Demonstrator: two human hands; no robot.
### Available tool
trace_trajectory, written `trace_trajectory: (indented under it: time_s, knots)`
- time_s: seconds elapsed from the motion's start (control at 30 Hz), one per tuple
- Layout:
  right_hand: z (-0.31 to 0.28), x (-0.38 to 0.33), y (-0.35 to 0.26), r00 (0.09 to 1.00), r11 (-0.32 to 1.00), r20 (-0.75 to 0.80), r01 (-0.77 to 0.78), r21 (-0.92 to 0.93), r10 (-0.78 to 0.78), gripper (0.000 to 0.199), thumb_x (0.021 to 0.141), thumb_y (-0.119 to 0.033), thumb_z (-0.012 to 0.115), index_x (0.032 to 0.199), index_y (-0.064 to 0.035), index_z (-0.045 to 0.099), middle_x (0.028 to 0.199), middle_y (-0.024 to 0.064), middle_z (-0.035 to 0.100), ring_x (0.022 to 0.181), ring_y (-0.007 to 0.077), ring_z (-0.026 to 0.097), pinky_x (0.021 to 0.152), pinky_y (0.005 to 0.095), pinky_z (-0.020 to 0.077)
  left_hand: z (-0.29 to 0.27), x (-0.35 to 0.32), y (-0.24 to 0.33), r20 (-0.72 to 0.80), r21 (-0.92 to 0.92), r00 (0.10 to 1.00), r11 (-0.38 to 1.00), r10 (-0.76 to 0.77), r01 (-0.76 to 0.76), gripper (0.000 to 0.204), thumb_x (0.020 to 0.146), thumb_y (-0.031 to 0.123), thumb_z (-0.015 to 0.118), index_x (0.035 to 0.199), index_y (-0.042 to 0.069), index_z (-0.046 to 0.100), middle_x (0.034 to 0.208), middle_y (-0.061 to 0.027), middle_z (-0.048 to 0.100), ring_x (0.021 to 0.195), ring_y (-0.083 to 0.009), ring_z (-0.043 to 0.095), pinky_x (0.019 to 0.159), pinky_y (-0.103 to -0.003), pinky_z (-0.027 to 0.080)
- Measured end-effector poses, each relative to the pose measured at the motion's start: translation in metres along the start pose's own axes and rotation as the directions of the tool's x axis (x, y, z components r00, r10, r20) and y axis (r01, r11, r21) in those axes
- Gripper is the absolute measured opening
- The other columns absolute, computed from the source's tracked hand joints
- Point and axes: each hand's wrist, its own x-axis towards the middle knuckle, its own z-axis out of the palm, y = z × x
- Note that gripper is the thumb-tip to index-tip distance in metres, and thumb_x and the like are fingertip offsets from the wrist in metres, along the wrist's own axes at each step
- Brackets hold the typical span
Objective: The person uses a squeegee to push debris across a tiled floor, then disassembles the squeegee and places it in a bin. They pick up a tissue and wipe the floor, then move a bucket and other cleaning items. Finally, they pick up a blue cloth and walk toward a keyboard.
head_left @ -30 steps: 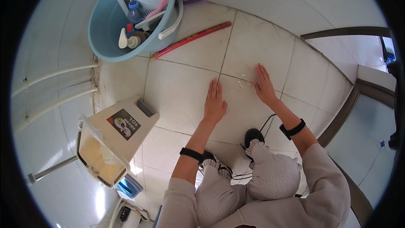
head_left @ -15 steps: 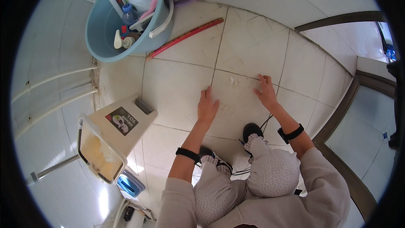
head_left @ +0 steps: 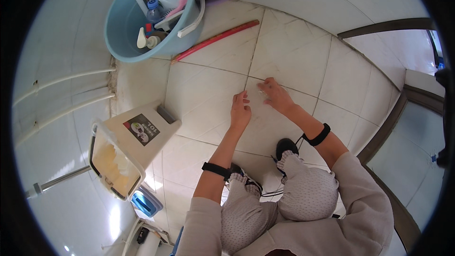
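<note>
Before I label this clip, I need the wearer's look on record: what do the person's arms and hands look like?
The left hand and right hand are ungloved. A plain black band circles each forearm, left band and right band. The left sleeve and right sleeve are loose, greyish beige.

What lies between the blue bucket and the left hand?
In the head view, a red stick lies nearer the blue bucket, then pale tiles up to the left hand.

Blue bucket [head_left: 122,28]; red stick [head_left: 215,42]; beige bin [head_left: 130,147]
</note>
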Motion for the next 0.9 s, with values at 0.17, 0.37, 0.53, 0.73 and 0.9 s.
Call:
trace_trajectory:
  time_s: [0.17,0.37,0.53,0.73,0.9]
  knots:
    - [0.008,0.010,0.015,0.990,0.992,0.061,0.123,0.023,-0.125,0.019,0.073,-0.004,0.060,0.092,-0.0054,0.057,0.094,0.0092,0.051,0.085,0.0264,0.055,0.071,0.0357,0.0460,-0.022,-0.019,-0.002,0.096,-0.067,0.995,0.997,-0.019,0.026,0.046,0.067,-0.015,0.039,0.107,0.004,0.051,0.105,-0.0105,0.051,0.084,-0.0190,0.059,0.063,-0.027,0.047]
    - [0.019,0.024,0.018,0.991,0.936,0.020,0.131,-0.325,-0.132,0.008,0.072,-0.005,0.059,0.079,-0.0041,0.058,0.082,0.0086,0.055,0.072,0.0260,0.058,0.062,0.0365,0.0480,-0.035,-0.053,-0.021,0.137,-0.145,0.990,0.988,-0.042,0.062,0.046,0.068,-0.016,0.038,0.106,0.005,0.052,0.105,-0.0096,0.054,0.086,-0.0181,0.060,0.066,-0.025,0.047]
    - [-0.006,0.027,0.023,0.968,0.906,0.044,-0.247,0.344,0.247,0.007,0.070,-0.004,0.060,0.076,-0.0003,0.058,0.070,0.0082,0.059,0.058,0.0167,0.059,0.053,0.0292,0.0494,-0.038,-0.069,-0.028,0.160,-0.274,0.981,0.950,-0.108,0.150,0.039,0.075,-0.014,0.041,0.109,0.003,0.050,0.110,-0.0077,0.055,0.093,-0.0160,0.059,0.074,-0.025,0.047]
    - [-0.044,0.029,0.001,0.883,0.548,0.240,-0.443,0.709,0.402,0.008,0.075,-0.008,0.061,0.076,-0.0011,0.057,0.066,0.0034,0.058,0.056,0.0109,0.055,0.053,0.0241,0.0473,-0.053,-0.072,-0.019,0.156,-0.468,0.952,0.829,-0.265,0.307,0.039,0.077,-0.012,0.039,0.113,0.002,0.049,0.110,-0.0074,0.055,0.096,-0.0163,0.058,0.081,-0.026,0.046]
    - [-0.076,0.043,-0.117,0.953,0.630,0.292,-0.275,0.726,0.079,0.008,0.077,-0.007,0.061,0.078,-0.0005,0.057,0.065,0.0028,0.056,0.055,0.0096,0.054,0.053,0.0236,0.0465,-0.079,-0.089,-0.010,0.073,-0.580,0.978,0.789,-0.194,0.200,0.044,0.075,-0.014,0.038,0.114,0.002,0.049,0.111,-0.0070,0.055,0.099,-0.0170,0.056,0.084,-0.027,0.045]
